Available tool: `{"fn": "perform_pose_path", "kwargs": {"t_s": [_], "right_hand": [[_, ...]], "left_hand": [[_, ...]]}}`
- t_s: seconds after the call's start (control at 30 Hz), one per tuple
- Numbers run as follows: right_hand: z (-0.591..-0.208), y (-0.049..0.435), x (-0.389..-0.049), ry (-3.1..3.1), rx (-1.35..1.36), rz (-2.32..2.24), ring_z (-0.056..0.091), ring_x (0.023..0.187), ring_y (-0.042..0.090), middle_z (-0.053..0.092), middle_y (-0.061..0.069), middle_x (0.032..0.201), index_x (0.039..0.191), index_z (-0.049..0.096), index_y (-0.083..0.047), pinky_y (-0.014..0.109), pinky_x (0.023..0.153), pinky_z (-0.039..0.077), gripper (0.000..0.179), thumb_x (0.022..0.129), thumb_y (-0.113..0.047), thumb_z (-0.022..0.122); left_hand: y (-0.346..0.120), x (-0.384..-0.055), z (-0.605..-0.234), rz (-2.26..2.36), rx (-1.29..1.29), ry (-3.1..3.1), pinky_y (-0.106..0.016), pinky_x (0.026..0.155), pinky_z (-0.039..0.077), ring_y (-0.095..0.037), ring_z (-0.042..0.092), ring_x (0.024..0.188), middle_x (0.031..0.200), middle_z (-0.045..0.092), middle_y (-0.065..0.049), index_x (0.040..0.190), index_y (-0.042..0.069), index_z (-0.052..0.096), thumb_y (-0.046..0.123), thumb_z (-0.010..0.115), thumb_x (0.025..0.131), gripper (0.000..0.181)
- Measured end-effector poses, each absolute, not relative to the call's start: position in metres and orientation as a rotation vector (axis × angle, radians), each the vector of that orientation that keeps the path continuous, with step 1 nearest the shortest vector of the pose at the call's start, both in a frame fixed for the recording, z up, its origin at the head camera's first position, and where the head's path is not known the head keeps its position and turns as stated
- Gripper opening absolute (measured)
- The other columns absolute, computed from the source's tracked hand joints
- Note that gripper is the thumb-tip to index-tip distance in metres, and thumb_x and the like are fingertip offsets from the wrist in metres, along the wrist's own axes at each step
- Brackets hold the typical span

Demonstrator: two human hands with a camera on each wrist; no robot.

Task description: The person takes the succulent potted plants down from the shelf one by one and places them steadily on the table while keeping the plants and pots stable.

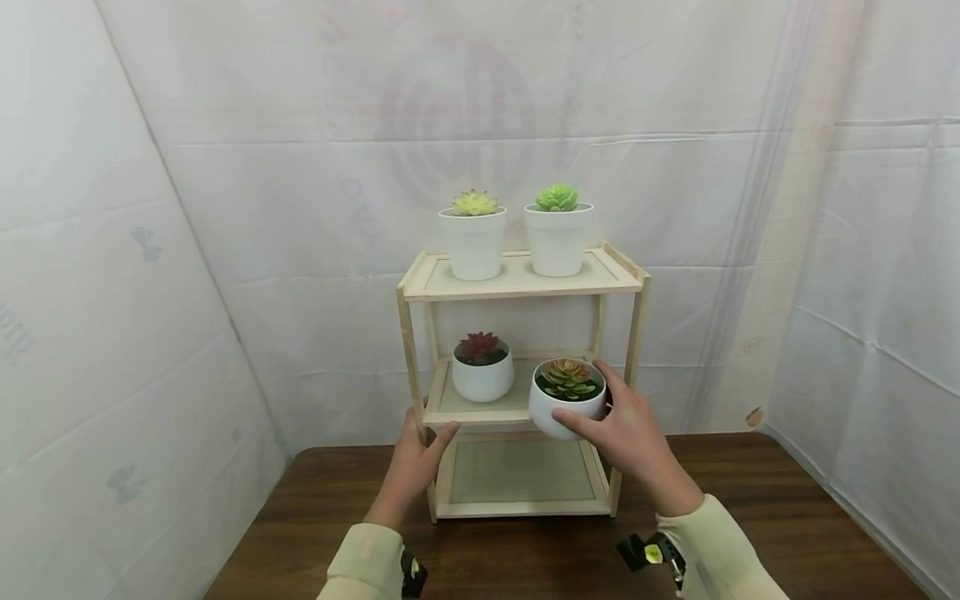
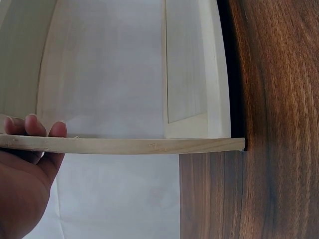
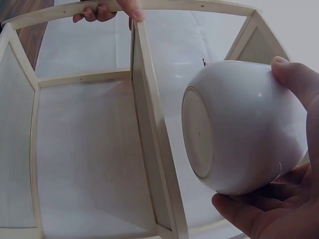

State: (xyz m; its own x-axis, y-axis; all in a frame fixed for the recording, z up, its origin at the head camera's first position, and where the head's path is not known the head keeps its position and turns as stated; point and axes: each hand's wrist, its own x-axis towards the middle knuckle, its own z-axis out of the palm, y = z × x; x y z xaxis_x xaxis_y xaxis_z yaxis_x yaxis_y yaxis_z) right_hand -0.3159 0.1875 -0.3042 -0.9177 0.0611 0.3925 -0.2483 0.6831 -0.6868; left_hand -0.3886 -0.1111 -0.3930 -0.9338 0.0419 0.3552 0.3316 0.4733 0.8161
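Observation:
My right hand [image 1: 641,429] grips a round white pot [image 1: 550,417] holding an orange-green succulent [image 1: 567,377], thumb on the near side. The pot is held at the front right of the middle shelf of a pale wooden rack [image 1: 517,292]; the right wrist view shows its bare underside. At the rack's left side, my left hand [image 1: 416,462] grips the upright post [image 2: 109,145], fingertips wrapped past it and thumb by the middle shelf's edge. A second round white pot [image 1: 482,383] with a dark red succulent [image 1: 480,346] stands on that shelf's left half.
On the top shelf stand two taller white pots, one with a yellow-green succulent [image 1: 475,202], the other with a bright green succulent [image 1: 557,197]. The rack's bottom shelf [image 1: 525,507] sits low over a dark wooden table [image 1: 315,517]. White sheeting [image 1: 300,208] hangs behind and at both sides.

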Motion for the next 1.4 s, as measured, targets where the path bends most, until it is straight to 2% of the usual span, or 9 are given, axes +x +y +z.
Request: {"fn": "perform_pose_path", "kwargs": {"t_s": [0.4,0.5,0.73,0.93,1.17,1.4], "right_hand": [[-0.308,0.193,-0.302,-2.519,0.135,1.093,0.063,0.11,0.028,0.06,0.017,0.127,0.151,0.031,-0.016,0.042,0.084,0.055,0.103,0.072,-0.067,0.073],[-0.31,0.194,-0.299,-2.512,0.145,1.092,0.064,0.108,0.028,0.061,0.017,0.126,0.15,0.032,-0.017,0.04,0.082,0.055,0.101,0.072,-0.065,0.074],[-0.315,0.198,-0.293,-2.517,0.136,1.09,0.064,0.106,0.025,0.062,0.015,0.125,0.15,0.033,-0.017,0.037,0.08,0.055,0.1,0.072,-0.065,0.074],[-0.319,0.204,-0.289,-2.509,0.159,1.066,0.064,0.104,0.024,0.062,0.014,0.125,0.15,0.034,-0.018,0.035,0.079,0.054,0.098,0.073,-0.064,0.074],[-0.325,0.211,-0.287,-2.517,0.173,0.992,0.063,0.108,0.026,0.063,0.014,0.125,0.149,0.036,-0.016,0.042,0.084,0.052,0.094,0.075,-0.061,0.074],[-0.329,0.218,-0.285,-2.508,0.205,0.966,0.063,0.107,0.025,0.064,0.013,0.123,0.148,0.037,-0.017,0.043,0.084,0.051,0.095,0.073,-0.061,0.076]], "left_hand": [[-0.112,-0.39,-0.395,-1.441,-0.311,-2.454,-0.035,0.075,0.053,-0.018,0.061,0.086,0.113,0.063,-0.013,0.152,0.017,0.021,0.062,0.056,0.089,0.086],[-0.112,-0.39,-0.396,-1.443,-0.306,-2.457,-0.035,0.076,0.053,-0.018,0.061,0.087,0.114,0.063,-0.012,0.152,0.018,0.02,0.063,0.056,0.089,0.086],[-0.111,-0.39,-0.397,-1.445,-0.316,-2.448,-0.046,0.087,0.053,-0.024,0.062,0.105,0.135,0.055,-0.015,0.152,0.017,0.021,0.062,0.056,0.089,0.085],[-0.11,-0.39,-0.397,-1.467,-0.308,-2.437,-0.047,0.089,0.054,-0.027,0.062,0.111,0.138,0.053,-0.014,0.152,0.02,0.022,0.063,0.056,0.088,0.084],[-0.111,-0.39,-0.396,-1.464,-0.315,-2.434,-0.053,0.095,0.05,-0.034,0.056,0.123,0.147,0.045,-0.015,0.152,0.019,0.021,0.064,0.055,0.088,0.086],[-0.11,-0.392,-0.396,-1.45,-0.327,-2.426,-0.053,0.097,0.049,-0.034,0.054,0.126,0.148,0.043,-0.016,0.153,0.017,0.021,0.063,0.055,0.088,0.086]]}}
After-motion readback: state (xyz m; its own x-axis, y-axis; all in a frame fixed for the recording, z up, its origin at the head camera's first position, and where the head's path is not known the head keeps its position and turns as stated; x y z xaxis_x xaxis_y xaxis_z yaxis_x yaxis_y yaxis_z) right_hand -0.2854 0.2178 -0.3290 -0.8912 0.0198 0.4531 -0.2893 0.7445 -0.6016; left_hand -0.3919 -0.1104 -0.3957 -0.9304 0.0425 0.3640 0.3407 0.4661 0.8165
